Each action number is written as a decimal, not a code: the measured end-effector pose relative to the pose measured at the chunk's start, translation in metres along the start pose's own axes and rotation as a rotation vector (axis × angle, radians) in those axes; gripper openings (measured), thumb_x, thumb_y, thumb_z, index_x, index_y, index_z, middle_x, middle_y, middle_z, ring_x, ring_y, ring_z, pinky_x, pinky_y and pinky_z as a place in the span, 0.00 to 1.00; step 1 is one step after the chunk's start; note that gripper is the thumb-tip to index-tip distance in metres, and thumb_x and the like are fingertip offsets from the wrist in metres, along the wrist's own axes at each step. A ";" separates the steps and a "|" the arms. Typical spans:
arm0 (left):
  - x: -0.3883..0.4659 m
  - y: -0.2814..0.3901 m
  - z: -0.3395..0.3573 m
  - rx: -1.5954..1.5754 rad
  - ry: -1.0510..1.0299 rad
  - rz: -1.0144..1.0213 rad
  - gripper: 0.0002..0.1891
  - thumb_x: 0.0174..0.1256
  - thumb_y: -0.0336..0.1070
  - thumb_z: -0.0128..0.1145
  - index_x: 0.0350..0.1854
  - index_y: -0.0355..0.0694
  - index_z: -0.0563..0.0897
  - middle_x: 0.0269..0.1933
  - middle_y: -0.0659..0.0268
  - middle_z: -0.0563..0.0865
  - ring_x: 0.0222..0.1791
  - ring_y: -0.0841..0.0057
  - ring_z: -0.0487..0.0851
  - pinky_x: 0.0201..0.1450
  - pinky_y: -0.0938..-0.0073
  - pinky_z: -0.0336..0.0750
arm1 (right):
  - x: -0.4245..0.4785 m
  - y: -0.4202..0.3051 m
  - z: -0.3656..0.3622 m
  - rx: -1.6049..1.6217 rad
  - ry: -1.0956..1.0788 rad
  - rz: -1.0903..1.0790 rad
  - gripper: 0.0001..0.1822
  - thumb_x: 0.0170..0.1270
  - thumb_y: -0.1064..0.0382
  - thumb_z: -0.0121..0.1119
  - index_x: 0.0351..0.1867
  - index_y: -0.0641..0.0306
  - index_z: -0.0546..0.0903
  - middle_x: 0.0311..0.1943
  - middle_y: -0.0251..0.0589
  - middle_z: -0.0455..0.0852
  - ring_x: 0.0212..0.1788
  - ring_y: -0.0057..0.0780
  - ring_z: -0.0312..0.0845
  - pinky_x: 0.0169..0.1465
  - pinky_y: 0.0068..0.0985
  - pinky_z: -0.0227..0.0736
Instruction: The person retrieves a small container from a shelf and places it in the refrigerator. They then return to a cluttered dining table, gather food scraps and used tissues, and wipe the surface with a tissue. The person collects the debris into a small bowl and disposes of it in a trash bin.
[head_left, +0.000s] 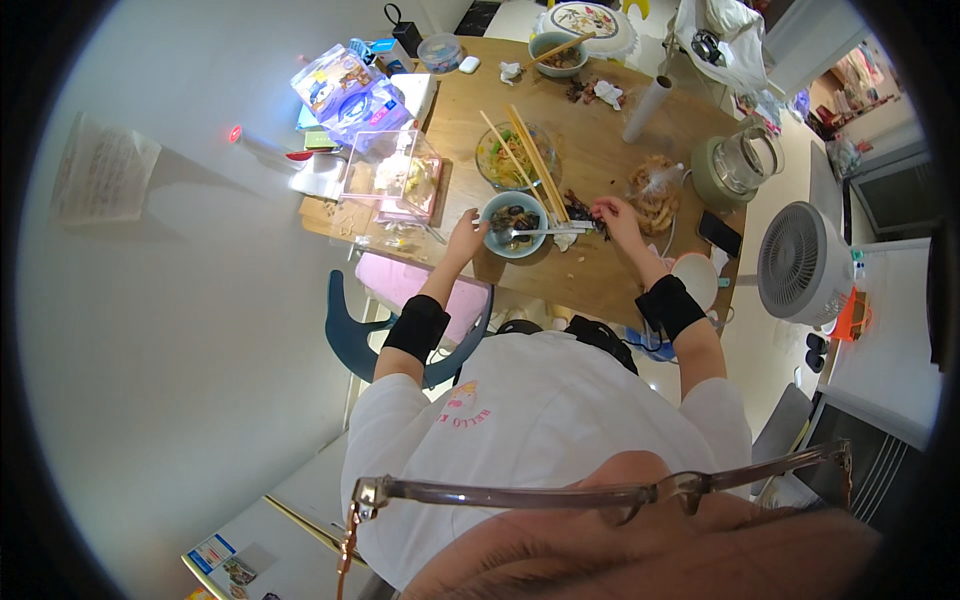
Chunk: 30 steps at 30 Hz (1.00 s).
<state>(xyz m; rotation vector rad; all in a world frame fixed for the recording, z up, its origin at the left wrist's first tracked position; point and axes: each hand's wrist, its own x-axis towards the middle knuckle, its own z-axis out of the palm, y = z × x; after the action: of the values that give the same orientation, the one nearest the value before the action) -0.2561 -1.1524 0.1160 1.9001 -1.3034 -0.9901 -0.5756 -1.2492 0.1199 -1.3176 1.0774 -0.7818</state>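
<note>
A light-blue bowl (516, 253) of food with dark pieces sits at the near edge of the wooden table. My left hand (469, 234) is at its left rim, fingers curled; whether they grip the rim cannot be made out. A white-handled spoon (551, 232) rests in the bowl, its handle pointing right. My right hand (618, 218) hovers by a pile of dark food scraps (577, 208) near the handle's end. Its fingertips are bent together, and anything between them is too small to tell. Chopsticks (536, 161) lie across a glass bowl of shredded vegetables (510, 157) behind.
Right of my hands are a bag of brown snacks (651, 196), a phone (718, 234), a glass-topped kettle (739, 161) and a cup (694, 279). A clear box (390, 169) and tissue packs (352, 97) stand left. Farther back are another bowl (559, 67) and a white roll (646, 110).
</note>
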 end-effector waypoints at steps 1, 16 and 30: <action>0.001 -0.001 0.000 0.012 0.004 0.023 0.25 0.57 0.40 0.53 0.53 0.28 0.66 0.48 0.46 0.76 0.44 0.59 0.79 0.46 0.68 0.73 | 0.002 -0.002 0.003 -0.021 -0.003 -0.015 0.10 0.60 0.74 0.43 0.42 0.73 0.73 0.36 0.45 0.80 0.38 0.28 0.76 0.43 0.21 0.70; 0.005 -0.003 0.002 0.063 -0.039 0.051 0.22 0.56 0.42 0.52 0.47 0.28 0.73 0.41 0.47 0.80 0.42 0.56 0.78 0.46 0.65 0.71 | 0.042 -0.053 0.101 -1.089 0.023 0.029 0.27 0.54 0.44 0.54 0.42 0.69 0.71 0.36 0.52 0.78 0.38 0.45 0.76 0.39 0.36 0.72; 0.016 0.079 -0.004 0.426 0.210 0.507 0.17 0.48 0.28 0.54 0.44 0.35 0.74 0.40 0.55 0.76 0.43 0.60 0.73 0.47 0.67 0.69 | 0.086 0.007 0.088 -0.242 -0.034 0.295 0.12 0.62 0.60 0.49 0.33 0.71 0.73 0.25 0.43 0.80 0.22 0.27 0.76 0.28 0.24 0.71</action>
<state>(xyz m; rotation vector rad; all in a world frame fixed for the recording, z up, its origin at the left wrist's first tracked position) -0.2870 -1.1928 0.1790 1.7584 -1.8425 -0.2620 -0.4655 -1.2959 0.0926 -1.3266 1.3337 -0.4180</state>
